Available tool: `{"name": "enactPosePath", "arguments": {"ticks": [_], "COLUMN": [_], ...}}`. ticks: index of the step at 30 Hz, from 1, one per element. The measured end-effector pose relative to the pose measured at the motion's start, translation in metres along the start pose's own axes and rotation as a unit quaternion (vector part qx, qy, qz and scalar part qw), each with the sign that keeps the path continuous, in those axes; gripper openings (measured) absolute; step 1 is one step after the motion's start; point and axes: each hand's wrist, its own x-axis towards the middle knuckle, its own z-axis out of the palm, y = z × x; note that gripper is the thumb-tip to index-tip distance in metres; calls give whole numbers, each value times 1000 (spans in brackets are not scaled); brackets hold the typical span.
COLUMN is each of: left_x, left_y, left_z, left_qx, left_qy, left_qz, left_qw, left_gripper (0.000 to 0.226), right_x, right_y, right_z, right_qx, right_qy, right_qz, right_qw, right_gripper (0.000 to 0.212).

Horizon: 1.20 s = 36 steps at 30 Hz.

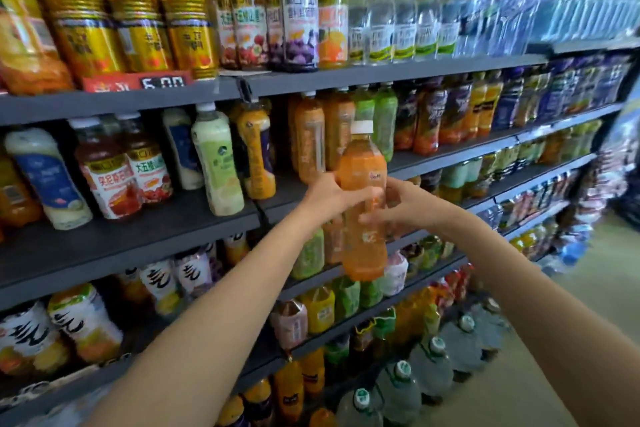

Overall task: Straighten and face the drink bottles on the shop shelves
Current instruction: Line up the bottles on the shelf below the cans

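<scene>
In the head view, both hands hold one orange drink bottle point(363, 204) out in front of the shelves, clear of any shelf board. The bottle stands nearly upright, white cap on top, its base hanging level with the third shelf down. The left hand point(329, 196) wraps the bottle's left side at mid-height, fingers curled round it. The right hand point(398, 206) closes on the right side slightly lower, with fingertips point(367, 218) showing across the front of the bottle.

Just behind the held bottle, on the second shelf point(138, 243), stands a row of similar orange bottles point(311, 139) with green bottles point(384, 118) to their right. Farther left on that shelf are a pale green bottle point(216, 163), leaning a little, and red-labelled juice bottles point(110, 170). The top shelf carries gold bottles point(135, 7) at the left (a red price tag point(138, 81) sits below them) and clear water bottles point(381, 21) to the right. Large water jugs point(401, 388) stand near the floor at lower right.
</scene>
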Motion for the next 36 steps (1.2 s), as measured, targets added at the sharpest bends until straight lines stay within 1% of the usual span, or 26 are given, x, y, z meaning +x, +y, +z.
{"name": "enactPosePath", "arguments": {"ticks": [2,4,6,9,11,12,14,15,16,17,19,21,24,27,29,32,36], "left_x": [22,39,53,81,99,109,131,142,153,165,186,202,214,218,220,223,226], "left_y": [13,20,21,19,6,-3,-27,-39,-48,-57,-72,-84,-96,-98,-95,-91,-91], "left_z": [34,52,53,36,18,9,-9,-17,-22,-25,-24,-20,-18,-15,-10,-4,-1], "left_qx": [21,47,52,21,20,38,89,104,112,121,150,178,197,203,212,233,235], "left_qy": [13,24,31,45,90,123,208,244,263,267,248,237,252,289,317,332,347], "left_qz": [-4,-7,-1,11,-11,-27,-74,-105,-133,-154,-169,-169,-173,-176,-189,-209,-213], "left_qw": [1000,999,998,999,996,991,971,959,949,944,942,940,931,919,905,890,882], "left_gripper": [39,36,41,54,58,59,61,64,69,75,82,79,77,75,70,70,68], "right_x": [9,21,37,81,110,125,154,168,181,193,212,223,235,240,241,243,245], "right_y": [20,34,42,52,56,59,61,62,63,64,63,62,59,61,66,70,70], "right_z": [-27,-46,-56,-66,-68,-68,-69,-69,-68,-67,-65,-62,-56,-47,-41,-38,-40], "right_qx": [-43,-105,-160,-194,-204,-202,-190,-187,-187,-188,-189,-195,-222,-207,-195,-174,-161], "right_qy": [47,96,129,185,233,252,275,275,269,258,236,223,215,173,148,146,136], "right_qz": [-18,-30,-41,-64,-66,-70,-84,-92,-97,-99,-95,-88,-76,-71,-67,-61,-72], "right_qw": [998,989,978,961,948,944,939,939,940,943,949,951,948,960,967,972,975], "right_gripper": [32,32,39,58,65,65,65,65,65,65,65,65,71,79,77,77,80]}}
